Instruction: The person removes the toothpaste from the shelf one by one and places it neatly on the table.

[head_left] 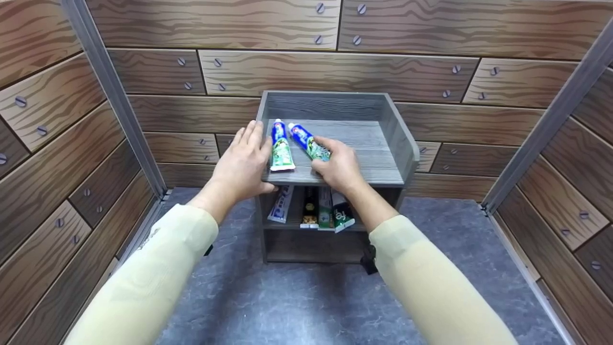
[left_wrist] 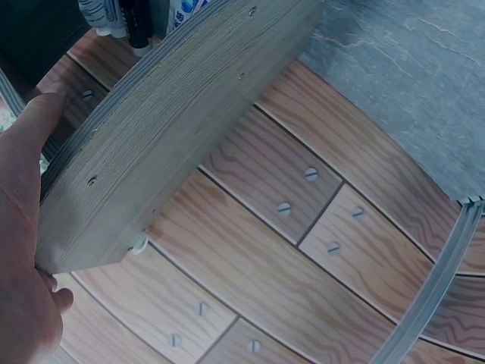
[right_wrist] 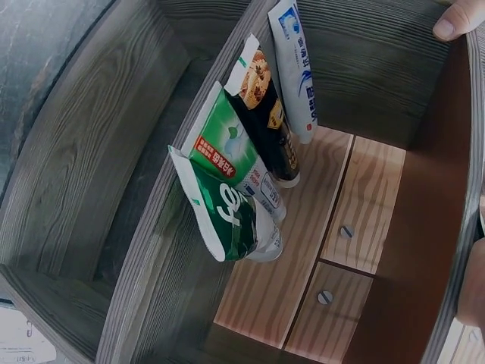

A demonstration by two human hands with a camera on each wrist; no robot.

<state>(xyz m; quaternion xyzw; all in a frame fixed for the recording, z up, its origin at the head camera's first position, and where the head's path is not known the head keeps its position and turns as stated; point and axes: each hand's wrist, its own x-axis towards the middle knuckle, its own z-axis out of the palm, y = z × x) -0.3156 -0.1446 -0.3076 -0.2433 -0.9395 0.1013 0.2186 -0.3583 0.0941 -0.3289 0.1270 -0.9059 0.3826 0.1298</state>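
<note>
- Pale yellow left sleeve (head_left: 143, 273): it led from the near left to the left hand (head_left: 242, 165), whose fingers lay straight at the left wall (head_left: 262, 106), thumb spread toward the near edge; they were wrapped round no tube.
- Left tube (head_left: 281, 148): blue and green, it lay flat on the top board (head_left: 357, 148), just right of the left hand, the nearer of the two. Its long axis ran near to far, cap far, crimped tail close to the near edge. Whether a finger touched it could not be told.
- Right tube (head_left: 302, 137): of like colouring, it slanted from cap at the far left to tail at the near right. The caps lay near each other, while the bodies spread apart toward the near edge, leaving a narrow wedge of bare board.
- Lower tubes (head_left: 310, 208): four stood out on the middle shelf, below the top board's near edge, tails toward the near side.
- Right hand (head_left: 339, 165): clamped between thumb and fingers on the right tube's tail half, it lay to the near right of the cap.
- Bare board: wide open room extended from the right hand to the right wall (head_left: 400, 136); the far wall (head_left: 328, 106) closed the back, and the near edge had no raised lip.
</note>
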